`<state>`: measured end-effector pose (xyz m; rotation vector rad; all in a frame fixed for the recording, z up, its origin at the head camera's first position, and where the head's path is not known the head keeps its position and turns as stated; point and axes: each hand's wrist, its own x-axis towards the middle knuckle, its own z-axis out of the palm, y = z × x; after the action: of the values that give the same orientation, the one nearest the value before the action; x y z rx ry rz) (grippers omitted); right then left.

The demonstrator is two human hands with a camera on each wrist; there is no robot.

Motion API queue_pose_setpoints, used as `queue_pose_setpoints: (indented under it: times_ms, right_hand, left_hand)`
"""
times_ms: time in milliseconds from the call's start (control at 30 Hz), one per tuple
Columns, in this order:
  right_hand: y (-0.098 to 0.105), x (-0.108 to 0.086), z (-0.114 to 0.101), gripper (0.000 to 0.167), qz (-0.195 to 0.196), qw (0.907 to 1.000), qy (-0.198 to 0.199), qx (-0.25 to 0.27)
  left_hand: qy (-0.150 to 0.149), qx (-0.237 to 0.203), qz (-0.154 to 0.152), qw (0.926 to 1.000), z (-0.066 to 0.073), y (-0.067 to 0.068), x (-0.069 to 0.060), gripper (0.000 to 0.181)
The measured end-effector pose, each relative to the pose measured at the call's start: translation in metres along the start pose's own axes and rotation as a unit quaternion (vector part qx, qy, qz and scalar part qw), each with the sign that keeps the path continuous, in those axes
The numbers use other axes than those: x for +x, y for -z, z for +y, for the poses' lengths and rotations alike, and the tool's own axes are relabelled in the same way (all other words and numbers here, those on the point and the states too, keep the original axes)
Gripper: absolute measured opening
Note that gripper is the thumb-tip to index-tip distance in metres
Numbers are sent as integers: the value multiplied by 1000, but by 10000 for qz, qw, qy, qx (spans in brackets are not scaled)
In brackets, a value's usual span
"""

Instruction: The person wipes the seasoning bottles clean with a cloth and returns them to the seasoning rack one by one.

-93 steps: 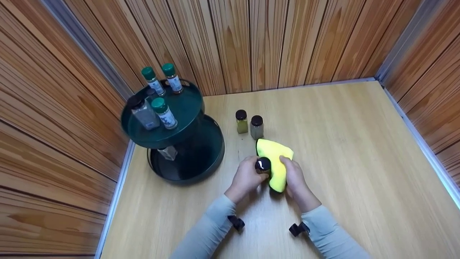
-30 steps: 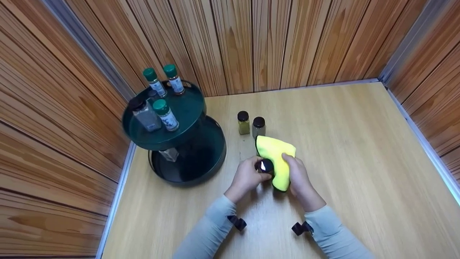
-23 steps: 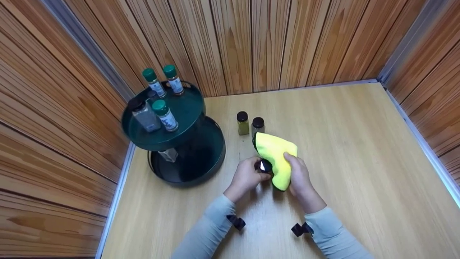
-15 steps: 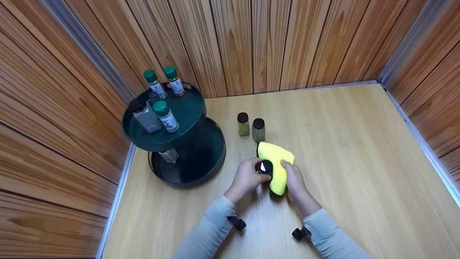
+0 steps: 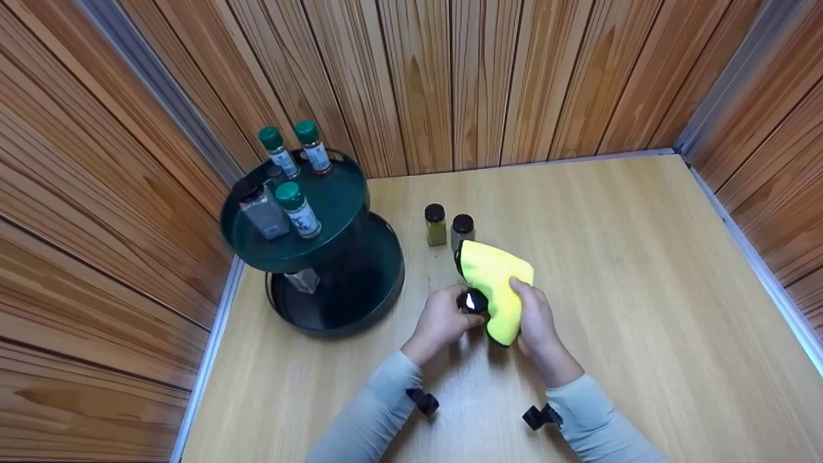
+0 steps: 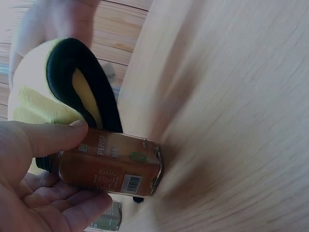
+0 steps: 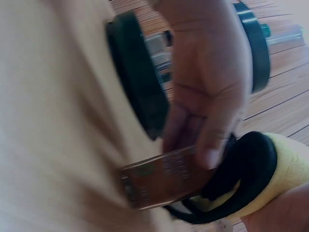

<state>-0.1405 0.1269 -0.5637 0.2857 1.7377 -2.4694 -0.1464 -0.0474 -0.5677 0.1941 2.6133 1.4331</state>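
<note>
Close to the surface [image 5: 643, 289], a brown-filled jar [image 6: 96, 166] was held cap-up, pinched in the closed left grip [image 5: 440, 318]. Just beside it, a folded, black-edged yellow cloth [image 5: 495, 276] was clasped in the likewise closed right grip [image 5: 539, 321]. Beyond the cloth, a green-filled jar [image 5: 436, 233] and a grey jar [image 5: 462, 231] were seen standing. Leftward, three green-capped bottles [image 5: 304, 220] were carried on the upper tier of a round, dark green rack [image 5: 341, 193].

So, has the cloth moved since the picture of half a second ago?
Yes: in the head view, the cloth has moved forward, toward the grey jar, and now hides part of it.
</note>
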Motion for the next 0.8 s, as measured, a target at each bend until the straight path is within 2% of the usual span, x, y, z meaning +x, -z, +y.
queue_pose_setpoints:
  times_ms: [167,300,400,567,667,800]
  right_hand:
    - [8,6,21,36,40,9974,-448,-563]
    - [9,9,23,36,-94,9939,-734,-813]
    - [5,6,11,34,-61,9951,-704,-691]
    - [-1,-2,-7,35,-36,9996,-253,-107]
    - [0,-3,-3,37,-38,9999,-104,29]
    - [5,3,15,37,80,9986,-428,-284]
  left_hand:
    - [280,-115,-89,9995,1,-1,1,51]
    - [282,-133,-83,9995,1,-1,1,52]
    - [223,-138,-89,9996,0,0,1,51]
    - [28,-34,-30,10000,-1,0,-2,45]
    - [-81,-15,8,10000,-1,-1,-1,45]
    - [30,-42,-23,10000,-1,-2,1,49]
